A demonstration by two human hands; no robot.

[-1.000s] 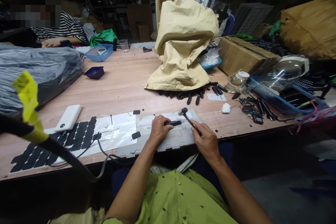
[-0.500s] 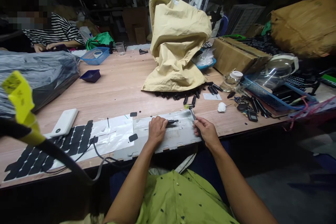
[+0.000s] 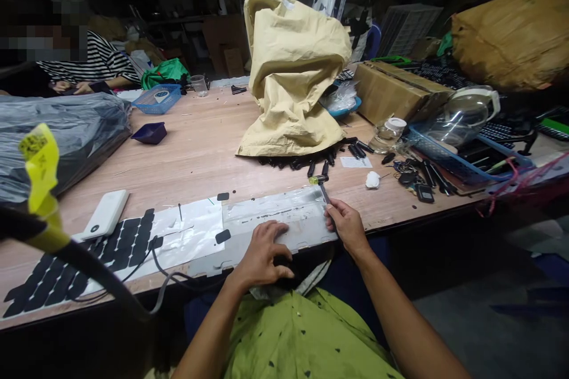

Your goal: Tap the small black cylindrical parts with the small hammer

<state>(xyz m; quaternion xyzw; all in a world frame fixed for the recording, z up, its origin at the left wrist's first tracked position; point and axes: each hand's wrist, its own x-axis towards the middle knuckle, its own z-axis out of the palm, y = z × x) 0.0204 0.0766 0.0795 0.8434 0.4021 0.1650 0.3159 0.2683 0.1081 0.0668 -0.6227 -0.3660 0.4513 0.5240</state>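
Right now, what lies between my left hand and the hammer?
In the head view, part of the grey board, bearing dark marks, lies between your left hand and the hammer in your right hand.

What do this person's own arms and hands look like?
The left hand and right hand are bare, with nothing worn on them that I can see. The forearms are bare too. The green shirt has small dark shapes on it.

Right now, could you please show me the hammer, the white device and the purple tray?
Hammer (image 3: 324, 193), head view: on its handle.
White device (image 3: 107, 212), head view: on its top face.
Purple tray (image 3: 150, 134), head view: on its wall.
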